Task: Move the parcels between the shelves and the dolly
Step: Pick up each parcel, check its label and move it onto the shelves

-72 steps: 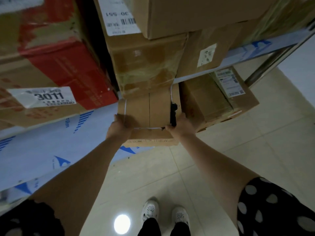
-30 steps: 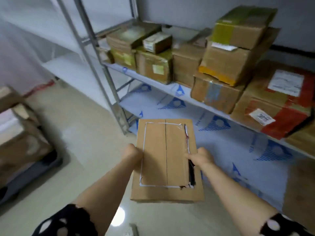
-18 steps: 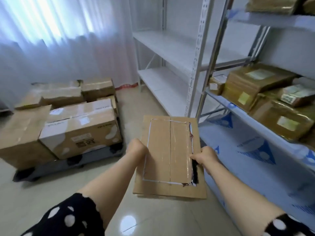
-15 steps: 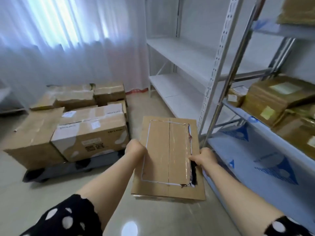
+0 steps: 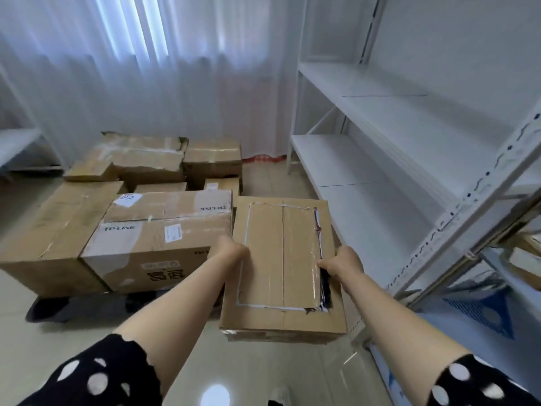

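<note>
I carry a flat brown cardboard parcel (image 5: pixel 282 268) with a taped rectangle on its top, held level in front of me above the floor. My left hand (image 5: pixel 232 250) grips its left edge and my right hand (image 5: pixel 344 262) grips its right edge, thumb on top. Ahead on the left, a low dark dolly (image 5: pixel 67 306) carries several cardboard parcels, the nearest a long TP-LINK box (image 5: pixel 158 238). The carried parcel sits just right of that box in view.
White metal shelves (image 5: pixel 389 159) with bare boards run along the right. Closer right, a shelf upright (image 5: pixel 480 206) and a blue-printed lower shelf (image 5: pixel 480 315). White curtains (image 5: pixel 140 68) hang behind the dolly. Glossy tiled floor (image 5: pixel 263 373) lies under me.
I pulled the parcel off the loaded shelves and turned left. The dolly stack has come into view and grown nearer; both hands keep the same grip.
</note>
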The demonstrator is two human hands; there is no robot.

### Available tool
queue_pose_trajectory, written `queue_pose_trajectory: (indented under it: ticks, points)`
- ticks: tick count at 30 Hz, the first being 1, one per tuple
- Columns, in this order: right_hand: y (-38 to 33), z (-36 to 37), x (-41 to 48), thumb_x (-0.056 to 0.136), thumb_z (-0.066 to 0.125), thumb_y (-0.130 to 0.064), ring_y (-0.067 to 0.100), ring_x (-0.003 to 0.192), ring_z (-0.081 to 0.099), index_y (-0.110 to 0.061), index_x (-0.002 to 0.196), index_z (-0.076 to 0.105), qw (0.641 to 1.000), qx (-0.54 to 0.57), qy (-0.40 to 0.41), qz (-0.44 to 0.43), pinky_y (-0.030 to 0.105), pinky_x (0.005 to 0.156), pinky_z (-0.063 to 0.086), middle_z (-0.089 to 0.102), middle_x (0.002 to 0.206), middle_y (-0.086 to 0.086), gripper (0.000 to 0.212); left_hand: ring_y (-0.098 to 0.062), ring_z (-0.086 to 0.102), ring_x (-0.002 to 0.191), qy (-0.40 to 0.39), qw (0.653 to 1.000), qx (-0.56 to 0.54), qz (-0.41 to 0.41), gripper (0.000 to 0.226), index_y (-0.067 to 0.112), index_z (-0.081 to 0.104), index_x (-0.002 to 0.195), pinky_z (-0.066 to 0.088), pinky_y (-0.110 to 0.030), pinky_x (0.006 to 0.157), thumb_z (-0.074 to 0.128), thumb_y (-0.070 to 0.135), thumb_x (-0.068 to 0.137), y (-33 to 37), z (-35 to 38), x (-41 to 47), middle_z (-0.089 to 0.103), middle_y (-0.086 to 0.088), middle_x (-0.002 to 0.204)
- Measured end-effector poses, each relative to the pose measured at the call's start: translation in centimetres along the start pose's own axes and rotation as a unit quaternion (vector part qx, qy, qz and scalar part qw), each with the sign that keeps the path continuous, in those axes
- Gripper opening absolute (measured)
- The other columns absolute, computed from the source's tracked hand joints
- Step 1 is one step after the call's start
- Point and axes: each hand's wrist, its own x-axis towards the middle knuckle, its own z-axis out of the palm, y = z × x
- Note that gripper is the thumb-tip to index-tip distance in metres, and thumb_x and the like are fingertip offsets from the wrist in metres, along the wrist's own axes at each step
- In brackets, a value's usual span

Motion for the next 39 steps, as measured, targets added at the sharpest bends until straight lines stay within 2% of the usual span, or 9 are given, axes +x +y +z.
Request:
queue_pose_trajectory:
  ticks: [3, 7, 12, 18, 22, 26, 31, 36, 39]
  points:
    - [-3.1, -0.4, 7.5, 0.081, 0.069, -0.024, 0.026, 0.086, 0.059, -0.009, 0.089, 0.051, 1.000, 0.002, -0.025, -0.005, 0.036, 0.077, 0.051, 0.056, 0.085, 0.007, 0.025, -0.036, 0.059, 0.103, 0.009, 0.999, -0.028, -0.018, 0.042, 0.000, 0.050, 0.121, 0.050, -0.037, 0.089, 0.065, 0.010, 0.083, 4.1, 0.9, 6.0, 0.060, -0.016, 0.110]
    - [-7.5, -1.6, 15.8, 0.082, 0.068, -0.019, 0.030, 0.091, 0.063, -0.009, 0.083, 0.051, 0.999, 0.001, -0.039, -0.013, 0.040, 0.082, 0.053, 0.061, 0.092, 0.011, 0.020, -0.034, 0.055, 0.112, 0.020, 0.999, -0.035, -0.020, 0.032, -0.002, 0.050, 0.116, 0.045, -0.034, 0.086, 0.062, 0.002, 0.087, 9.9, 1.2, 13.2, 0.055, -0.017, 0.109]
    - [-12.8, -2.2, 26.1, 0.080, 0.067, -0.017, 0.033, 0.090, 0.063, -0.005, 0.088, 0.058, 0.999, -0.004, -0.035, -0.029, 0.042, 0.081, 0.054, 0.065, 0.097, 0.015, 0.017, -0.034, 0.058, 0.105, 0.030, 0.999, -0.004, -0.029, 0.041, 0.001, 0.051, 0.119, 0.051, -0.039, 0.090, 0.068, 0.007, 0.082, 16.0, 1.2, 22.1, 0.059, -0.017, 0.114]
    - [-20.1, -1.9, 39.5, 0.082, 0.066, -0.015, 0.032, 0.088, 0.062, -0.001, 0.097, 0.061, 0.999, -0.018, -0.027, -0.043, 0.036, 0.076, 0.051, 0.064, 0.096, 0.014, 0.021, -0.030, 0.055, 0.097, 0.041, 0.999, -0.021, -0.016, 0.029, 0.006, 0.049, 0.107, 0.049, -0.038, 0.083, 0.067, 0.008, 0.084, 23.2, 1.7, 35.4, 0.057, -0.015, 0.111]
    - [-25.8, -1.2, 48.4, 0.084, 0.066, -0.015, 0.029, 0.080, 0.055, -0.005, 0.084, 0.053, 0.998, -0.019, -0.022, -0.046, 0.034, 0.074, 0.049, 0.059, 0.093, 0.013, 0.017, -0.027, 0.053, 0.097, 0.037, 0.998, -0.034, -0.024, 0.037, 0.006, 0.049, 0.117, 0.045, -0.035, 0.078, 0.068, 0.010, 0.085, 27.8, 1.0, 43.8, 0.055, -0.014, 0.114]
    - [-30.4, 0.3, 55.6, 0.082, 0.070, -0.019, 0.029, 0.084, 0.058, -0.001, 0.106, 0.055, 0.999, 0.006, -0.036, -0.040, 0.035, 0.071, 0.050, 0.063, 0.102, 0.013, 0.034, -0.032, 0.057, 0.103, 0.069, 0.997, -0.024, -0.038, 0.035, 0.004, 0.053, 0.114, 0.049, -0.037, 0.085, 0.068, 0.009, 0.083, 31.3, -0.7, 50.6, 0.059, -0.014, 0.112]
    - [-35.9, 3.8, 65.5, 0.077, 0.075, -0.018, 0.028, 0.080, 0.062, -0.010, 0.080, 0.048, 0.996, 0.019, -0.081, -0.033, 0.040, 0.076, 0.056, 0.062, 0.090, 0.011, 0.028, -0.034, 0.059, 0.100, 0.097, 0.994, -0.024, -0.050, 0.026, 0.000, 0.058, 0.109, 0.048, -0.036, 0.080, 0.065, 0.007, 0.085, 34.4, -2.6, 59.8, 0.062, -0.016, 0.108]
    - [-40.7, 9.7, 74.7, 0.071, 0.079, -0.022, 0.020, 0.068, 0.059, -0.001, 0.098, 0.060, 0.987, -0.002, -0.155, -0.039, 0.025, 0.054, 0.045, 0.066, 0.088, 0.010, 0.040, -0.033, 0.059, 0.103, 0.140, 0.984, -0.042, -0.102, 0.031, 0.002, 0.057, 0.114, 0.049, -0.036, 0.082, 0.065, 0.012, 0.086, 34.7, -4.4, 69.1, 0.062, -0.015, 0.111]
    - [-42.7, 13.8, 78.9, 0.069, 0.081, -0.021, 0.016, 0.062, 0.054, 0.001, 0.096, 0.060, 0.980, 0.003, -0.196, -0.037, 0.021, 0.044, 0.034, 0.063, 0.085, 0.008, 0.040, -0.032, 0.059, 0.105, 0.150, 0.978, -0.058, -0.133, 0.036, 0.005, 0.056, 0.120, 0.050, -0.038, 0.087, 0.064, 0.013, 0.086, 34.0, -5.4, 74.1, 0.061, -0.014, 0.115]
